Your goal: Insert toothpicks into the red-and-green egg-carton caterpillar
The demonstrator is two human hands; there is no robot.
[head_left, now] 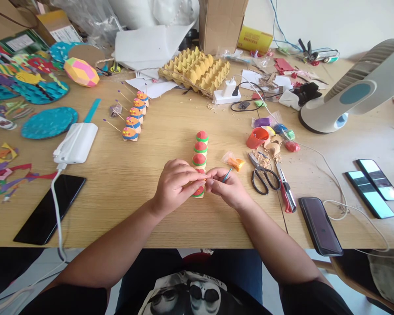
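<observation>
Thing: caterpillar (200, 153), a row of egg-carton cups, each dome red with a green band and bare tan card at the base.
Place: on the table (144, 192), centre, just ahead of the person.
Axis: long axis runs away from the person, far end leaning slightly right. Which end is the head, cannot tell.
Near end: sits between both hands, mostly covered by fingers.
Far end: three domes show free, untouched.
Left hand (177, 183): fingers curled, tips pressed together on the nearest cup.
Right hand (228, 190): thumb and forefinger pinch a thin teal stick (227, 174), which slants up and to the right; knuckles touch the nearest cup.
Second model (135, 116): orange and blue cups with sticks poking out leftwards, well apart to the upper left.
Egg tray (197, 70): yellow, far centre, its cups hold nothing visible.
Bag (233, 162): small clear one, orange bits inside, just beside the right hand.
Orange cup (258, 138): on its side, contents too small to tell.
Box (221, 24): cardboard, behind the tray, inside hidden.
Tools: scissors (265, 177) and cutter (286, 190) to the right of the hands.
</observation>
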